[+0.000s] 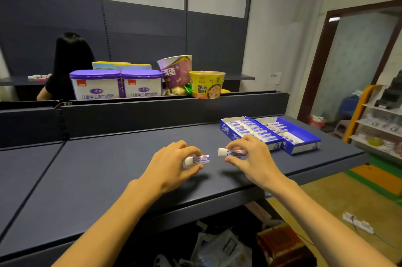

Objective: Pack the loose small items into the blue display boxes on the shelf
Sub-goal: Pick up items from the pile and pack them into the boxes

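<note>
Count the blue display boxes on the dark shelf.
2. Both blue cardboard display boxes stand side by side at the shelf's far right: the left box looks nearly full of small tubes, the right box partly filled. None looks hidden.

White walls (282,27), dark shelving back panel (141,34), brown-framed doorway (315,66), tan floor (326,199).

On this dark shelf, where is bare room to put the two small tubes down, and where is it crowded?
Bare room: the dark blue shelf board left of the left hand, up to the back panel, and the strip in front of both hands. Crowded: the far right corner, where two blue display boxes stand side by side, just beyond the right hand.
</note>
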